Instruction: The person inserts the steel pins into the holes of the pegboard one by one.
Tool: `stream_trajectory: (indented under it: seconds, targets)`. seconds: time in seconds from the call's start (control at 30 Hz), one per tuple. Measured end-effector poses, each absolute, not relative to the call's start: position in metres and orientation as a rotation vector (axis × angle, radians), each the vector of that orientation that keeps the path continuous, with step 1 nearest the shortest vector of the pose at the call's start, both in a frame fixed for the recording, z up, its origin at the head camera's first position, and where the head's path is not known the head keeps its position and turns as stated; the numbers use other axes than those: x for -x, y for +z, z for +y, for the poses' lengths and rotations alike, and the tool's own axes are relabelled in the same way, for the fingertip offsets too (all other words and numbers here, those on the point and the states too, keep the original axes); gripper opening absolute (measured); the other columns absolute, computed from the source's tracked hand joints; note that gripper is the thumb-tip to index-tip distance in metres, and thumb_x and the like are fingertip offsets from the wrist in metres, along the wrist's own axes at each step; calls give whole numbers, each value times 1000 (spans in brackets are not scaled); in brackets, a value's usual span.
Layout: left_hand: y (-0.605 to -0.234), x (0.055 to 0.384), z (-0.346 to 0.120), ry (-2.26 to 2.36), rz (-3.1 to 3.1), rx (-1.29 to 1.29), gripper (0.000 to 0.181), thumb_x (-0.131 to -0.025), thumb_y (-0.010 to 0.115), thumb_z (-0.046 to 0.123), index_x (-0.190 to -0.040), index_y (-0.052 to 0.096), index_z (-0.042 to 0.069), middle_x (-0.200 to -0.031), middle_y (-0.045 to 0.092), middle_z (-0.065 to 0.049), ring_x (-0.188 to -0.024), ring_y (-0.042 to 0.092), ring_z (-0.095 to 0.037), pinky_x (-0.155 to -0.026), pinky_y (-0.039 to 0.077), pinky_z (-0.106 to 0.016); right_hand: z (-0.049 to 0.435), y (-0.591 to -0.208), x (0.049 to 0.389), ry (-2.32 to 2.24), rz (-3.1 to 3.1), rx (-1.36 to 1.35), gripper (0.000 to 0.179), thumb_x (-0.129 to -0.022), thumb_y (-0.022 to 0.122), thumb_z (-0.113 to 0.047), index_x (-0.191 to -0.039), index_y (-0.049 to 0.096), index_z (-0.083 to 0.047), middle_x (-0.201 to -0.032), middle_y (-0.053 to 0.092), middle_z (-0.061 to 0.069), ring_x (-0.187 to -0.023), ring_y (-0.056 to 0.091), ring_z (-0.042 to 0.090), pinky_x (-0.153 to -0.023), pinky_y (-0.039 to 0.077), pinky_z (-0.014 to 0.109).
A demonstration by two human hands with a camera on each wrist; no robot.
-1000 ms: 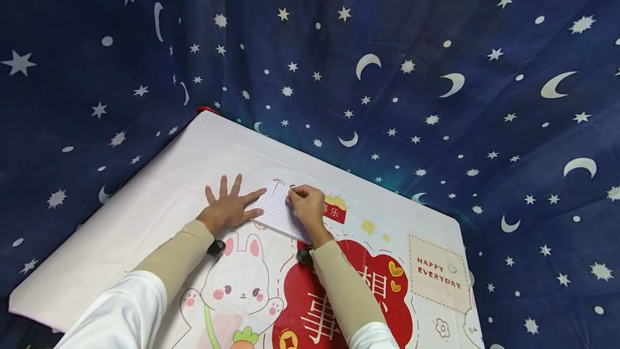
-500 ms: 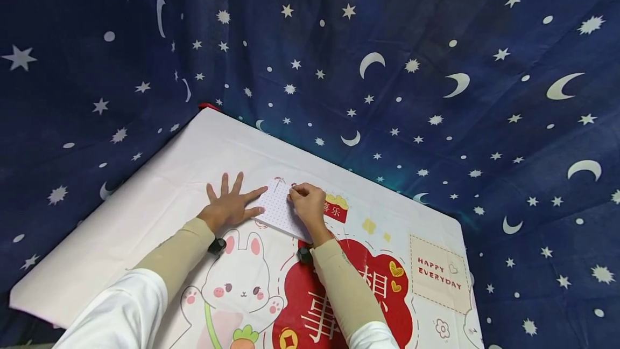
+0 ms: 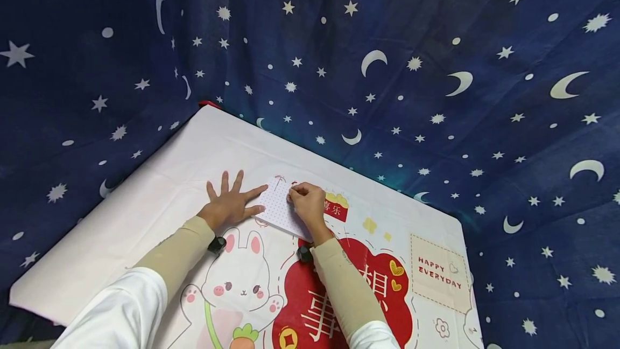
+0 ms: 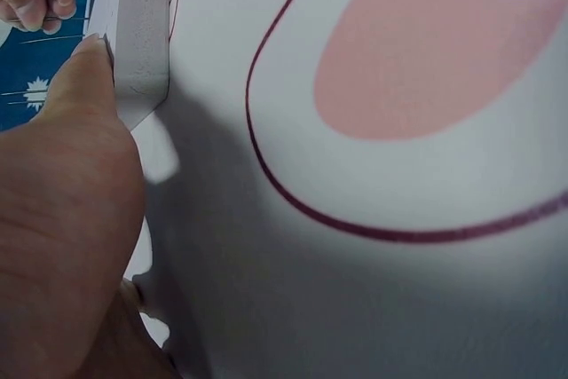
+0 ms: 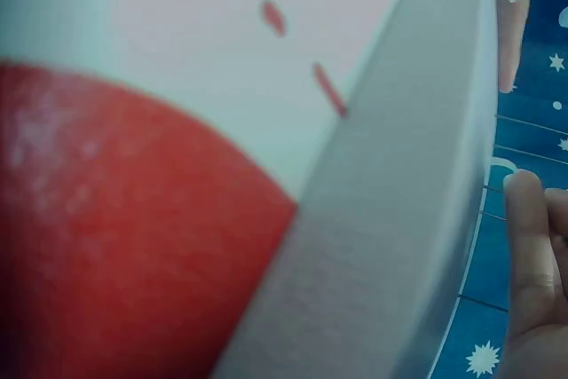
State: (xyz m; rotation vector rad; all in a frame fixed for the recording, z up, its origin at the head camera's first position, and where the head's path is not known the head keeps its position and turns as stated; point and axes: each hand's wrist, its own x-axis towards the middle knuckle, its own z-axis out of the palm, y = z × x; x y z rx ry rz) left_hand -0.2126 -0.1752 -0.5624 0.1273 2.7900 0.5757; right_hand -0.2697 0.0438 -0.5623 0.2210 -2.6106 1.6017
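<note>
A white board [image 3: 277,210] with a dotted grid lies on the tabletop, and its thick pale edge [image 4: 142,37] shows in the left wrist view. My left hand [image 3: 226,207] is spread flat, its thumb and forefinger touching the board's left side. Over the board's right part, my right hand [image 3: 309,206] pinches a thin needle [image 4: 51,19] between thumb and fingertips. Several other thin needles [image 5: 484,302] stand up from the board's face; one needle [image 3: 277,183] shows near its far edge. The pinched needle's tip is too small to tell whether it is in the board.
A white table cover [image 3: 160,198] with a printed rabbit [image 3: 242,273], a red cloud shape [image 3: 387,306] and lettering lies under everything. Behind the table hangs a dark blue curtain [image 3: 411,139] with moons and stars. A black wrist camera [image 3: 304,253] sits beneath the right wrist.
The head view has shifted very slightly. Both hands and the board keep the same places, the right hand still pinching at the same spot.
</note>
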Motion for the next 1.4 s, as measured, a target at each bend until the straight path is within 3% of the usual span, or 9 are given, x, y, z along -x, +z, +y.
stream_trajectory:
  seconds: [0.23, 0.63, 0.9, 1.13, 1.4]
  targets:
    - [-560, 212, -175, 560, 2788, -129, 72, -100, 46, 71, -164, 26, 44, -174, -4, -27, -156, -11, -62, -113, -2, -89, 42, -562, 268, 1428, -2649, -306, 12, -94, 72, -5, -85, 79, 0, -76, 78, 12, -62, 69, 12, -64, 60, 23]
    - [-558, 213, -170, 563, 2781, -134, 72, -100, 46, 71, -164, 27, 43, -174, -3, -27, -156, -10, -63, -113, -2, -89, 40, -567, 266, 1376, -2641, -182, 13, -92, 72, -4, -82, 80, -1, -71, 76, 9, -59, 64, 8, -59, 54, 18]
    - [-559, 213, -174, 569, 2772, -129, 73, -100, 46, 71, -164, 25, 42, -174, -6, -28, -154, -12, -64, -112, -4, -89, 45, -556, 259, 1639, -2652, -65, 12, -92, 78, -7, -101, 82, -1, -92, 80, 13, -67, 72, 8, -66, 63, 23]
    - [-554, 213, -174, 604, 2760, -139, 75, -101, 47, 69, -165, 25, 38, -172, -7, -31, -153, -14, -66, -111, -7, -90, 67, -523, 240, 2109, -2324, -100, 20, -90, 78, 1, -108, 77, 10, -99, 80, 23, -69, 76, 10, -73, 65, 30]
    - [-552, 213, -173, 640, 2714, -163, 78, -101, 47, 68, -166, 21, 34, -170, -13, -34, -150, -20, -68, -107, -12, -91, 104, -493, 218, 2255, -2192, -285, 25, -92, 70, 10, -114, 68, 22, -97, 80, 17, -72, 77, 10, -72, 64, 26]
